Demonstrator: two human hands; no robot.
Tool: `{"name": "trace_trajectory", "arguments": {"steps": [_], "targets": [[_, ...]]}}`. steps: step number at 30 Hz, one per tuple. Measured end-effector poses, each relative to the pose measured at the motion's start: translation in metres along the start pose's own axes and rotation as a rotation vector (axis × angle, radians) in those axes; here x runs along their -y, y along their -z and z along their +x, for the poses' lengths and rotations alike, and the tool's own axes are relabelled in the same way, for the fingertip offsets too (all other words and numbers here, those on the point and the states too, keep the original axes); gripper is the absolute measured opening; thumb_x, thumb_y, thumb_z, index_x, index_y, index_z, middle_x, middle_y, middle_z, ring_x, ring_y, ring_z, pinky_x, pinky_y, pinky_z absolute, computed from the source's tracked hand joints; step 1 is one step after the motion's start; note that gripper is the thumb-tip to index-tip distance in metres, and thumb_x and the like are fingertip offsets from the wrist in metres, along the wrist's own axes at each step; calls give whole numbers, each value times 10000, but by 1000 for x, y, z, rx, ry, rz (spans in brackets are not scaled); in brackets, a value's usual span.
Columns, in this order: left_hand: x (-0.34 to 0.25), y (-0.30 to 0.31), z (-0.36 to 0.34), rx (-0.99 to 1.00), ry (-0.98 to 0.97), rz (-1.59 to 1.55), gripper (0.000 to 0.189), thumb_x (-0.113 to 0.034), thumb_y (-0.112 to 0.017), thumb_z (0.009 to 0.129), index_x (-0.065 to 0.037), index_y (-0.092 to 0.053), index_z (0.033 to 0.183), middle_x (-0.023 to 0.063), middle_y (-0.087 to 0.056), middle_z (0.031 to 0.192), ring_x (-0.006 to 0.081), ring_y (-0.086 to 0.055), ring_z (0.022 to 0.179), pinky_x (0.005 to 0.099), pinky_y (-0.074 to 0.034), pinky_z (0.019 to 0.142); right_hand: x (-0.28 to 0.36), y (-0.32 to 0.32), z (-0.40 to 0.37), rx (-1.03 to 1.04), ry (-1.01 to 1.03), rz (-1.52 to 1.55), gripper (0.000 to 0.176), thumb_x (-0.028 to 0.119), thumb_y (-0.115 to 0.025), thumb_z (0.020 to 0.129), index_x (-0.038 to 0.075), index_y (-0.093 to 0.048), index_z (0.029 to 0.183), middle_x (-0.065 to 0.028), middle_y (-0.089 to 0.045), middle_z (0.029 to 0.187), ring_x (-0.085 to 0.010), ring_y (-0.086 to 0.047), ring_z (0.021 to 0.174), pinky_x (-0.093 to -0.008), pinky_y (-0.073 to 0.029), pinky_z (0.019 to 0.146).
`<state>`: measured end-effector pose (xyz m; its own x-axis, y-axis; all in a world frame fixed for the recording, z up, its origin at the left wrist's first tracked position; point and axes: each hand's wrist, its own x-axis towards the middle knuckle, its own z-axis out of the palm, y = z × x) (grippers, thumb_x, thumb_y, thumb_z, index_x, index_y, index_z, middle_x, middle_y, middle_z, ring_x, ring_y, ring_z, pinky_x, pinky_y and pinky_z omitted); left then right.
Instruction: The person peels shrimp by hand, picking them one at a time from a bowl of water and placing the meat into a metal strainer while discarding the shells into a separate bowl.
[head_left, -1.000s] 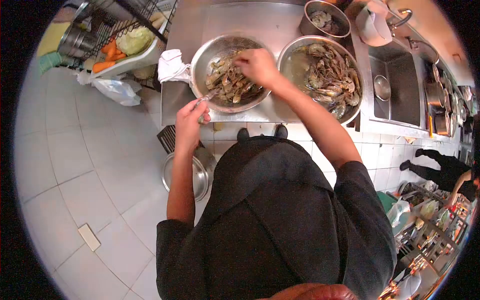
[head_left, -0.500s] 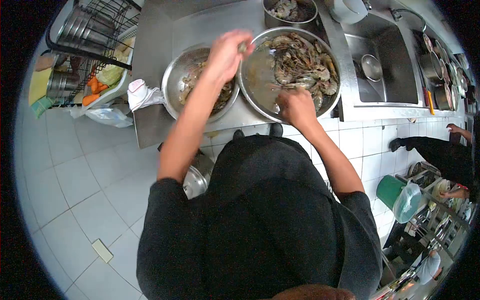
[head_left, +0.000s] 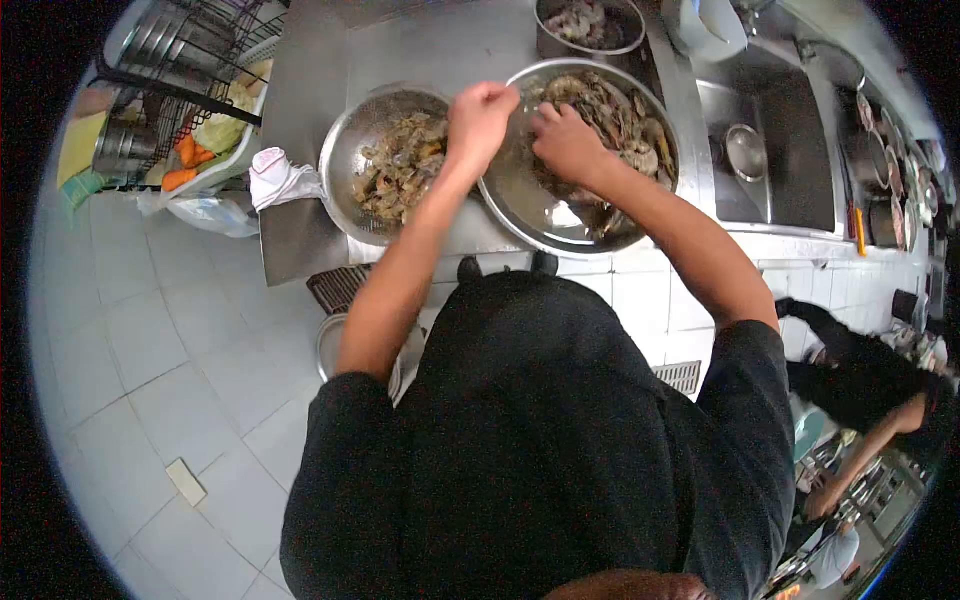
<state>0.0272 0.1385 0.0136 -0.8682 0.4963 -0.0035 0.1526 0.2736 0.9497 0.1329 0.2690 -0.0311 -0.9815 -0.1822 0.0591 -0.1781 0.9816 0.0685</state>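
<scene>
A wide steel bowl (head_left: 522, 215) holds cloudy water and a heap of whole shrimp (head_left: 645, 130). My right hand (head_left: 570, 148) is inside it at the near-left side of the heap, fingers bent; whatever they grip is hidden. Above the bowl's left rim is my left hand (head_left: 480, 125), its fingers pinched together around something too small to name. Left of it stands a steel colander (head_left: 340, 165) with shrimp shells and heads (head_left: 400, 170). Behind the large bowl, a smaller steel pot (head_left: 560, 45) contains greyish, apparently peeled shrimp (head_left: 577, 22).
A white cloth (head_left: 282, 180) lies by the colander's handle. To the right is a sink (head_left: 800, 190) with a ladle-like strainer (head_left: 745, 152) inside. A vegetable crate (head_left: 235, 150) stands left. Another person (head_left: 870, 380) is at the far right, near a floor drain (head_left: 680, 377).
My right hand has moved from the bowl's near side up to the shrimp heap. My left hand has shifted slightly right and down. The other person has come closer, with an arm stretched out.
</scene>
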Motion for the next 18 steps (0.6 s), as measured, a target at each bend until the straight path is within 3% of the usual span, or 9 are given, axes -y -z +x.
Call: {"name": "trace_trajectory", "arguments": {"steps": [1, 2, 3, 5, 9, 11, 13, 16, 18], "targets": [[2, 11, -15, -12, 60, -23, 274, -230, -658, 841, 20, -701, 945, 104, -713, 840, 140, -649, 785, 286, -490, 710, -6, -11, 8, -4, 2, 28, 170, 227, -589, 789, 136, -730, 814, -44, -597, 1008, -231, -491, 1059, -372, -430, 841], [11, 22, -27, 13, 78, -57, 263, -209, -654, 857, 17, -691, 987, 67, -692, 861, 114, -614, 785, 259, -470, 703, -11, -1, 19, 205, 133, -124, 174, 235, -588, 808, 163, -733, 869, -52, -596, 1083, -244, -491, 1069, -398, -421, 870], [18, 33, -37, 35, 99, -91, 257, -187, -650, 874, 14, -682, 1030, 31, -670, 883, 89, -579, 784, 231, -450, 696, -14, 1, 25, 166, 170, -132, 168, 223, -599, 779, 153, -732, 854, -39, -597, 1079, -240, -489, 1074, -404, -416, 868], [21, 53, -58, 20, 139, -141, 268, -180, -653, 881, 19, -667, 1060, 45, -675, 924, 96, -594, 810, 235, -464, 722, -14, 3, 28, 92, 246, -136, 163, 199, -621, 722, 134, -730, 824, -13, -600, 1069, -233, -483, 1083, -414, -405, 864], [38, 64, -68, -48, 132, -322, 300, -154, -664, 868, 42, -637, 1093, 122, -703, 942, 140, -655, 857, 244, -495, 766, 0, 28, 44, 59, 85, 33, 234, 205, -655, 711, 106, -714, 915, -44, -618, 1049, -245, -498, 1065, -435, -385, 880], [43, 56, -64, -48, 78, -341, 370, -149, -696, 857, 51, -596, 1151, 156, -666, 1068, 175, -647, 967, 271, -503, 838, 11, 53, 50, -11, -43, 220, 269, 204, -669, 709, 87, -699, 950, -65, -625, 1032, -260, -504, 1059, -444, -374, 884], [34, 51, -58, -67, 32, -493, 381, -124, -684, 865, 47, -571, 1186, 161, -642, 1113, 183, -627, 1008, 282, -494, 878, 21, 67, 54, -51, -122, 325, 352, 245, -688, 726, 89, -697, 1041, -71, -635, 1116, -280, -503, 1106, -468, -367, 911], [38, 58, -50, -83, 55, -518, 321, -115, -642, 898, 12, -576, 1186, 73, -637, 1047, 126, -600, 925, 255, -492, 814, 39, 80, 59, -149, -270, 498, 381, 289, -676, 758, 65, -689, 1066, -111, -674, 1057, -315, -549, 1065, -482, -371, 927], [39, 63, -50, -80, 20, -584, 259, -114, -609, 922, -26, -592, 1164, 14, -627, 973, 77, -572, 839, 225, -472, 722, 49, 92, 64, -112, -343, 633, 397, 281, -694, 746, 41, -688, 1061, -168, -676, 997, -328, -609, 982, -443, -440, 885]]}}
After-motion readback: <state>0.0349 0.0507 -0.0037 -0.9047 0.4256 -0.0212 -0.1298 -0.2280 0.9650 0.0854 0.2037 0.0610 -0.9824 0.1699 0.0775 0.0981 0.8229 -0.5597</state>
